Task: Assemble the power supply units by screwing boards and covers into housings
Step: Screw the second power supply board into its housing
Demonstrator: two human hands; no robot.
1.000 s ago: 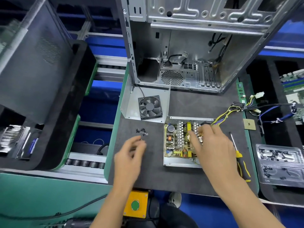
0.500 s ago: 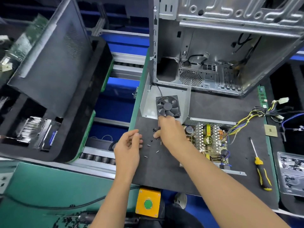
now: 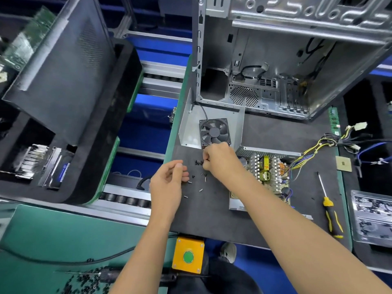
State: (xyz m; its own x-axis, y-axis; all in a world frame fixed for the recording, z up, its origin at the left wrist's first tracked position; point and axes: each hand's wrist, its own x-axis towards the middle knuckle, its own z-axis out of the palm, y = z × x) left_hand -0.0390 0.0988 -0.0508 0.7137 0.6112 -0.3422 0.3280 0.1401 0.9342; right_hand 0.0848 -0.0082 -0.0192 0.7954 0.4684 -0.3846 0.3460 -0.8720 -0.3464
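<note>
A dark mat (image 3: pixel 212 217) covers the bench, with an open computer case (image 3: pixel 275 60) standing at the back and a yellow-handled screwdriver (image 3: pixel 329 206) lying off to the right. The right hand (image 3: pixel 218 159) is curled over the loose screws (image 3: pixel 197 177) scattered in front of the fan cover (image 3: pixel 214 131), though whether it pinches one I cannot tell. The left hand (image 3: pixel 167 183) hovers relaxed beside them, and the board in its housing (image 3: pixel 265 175) sits just right of the right wrist.
</note>
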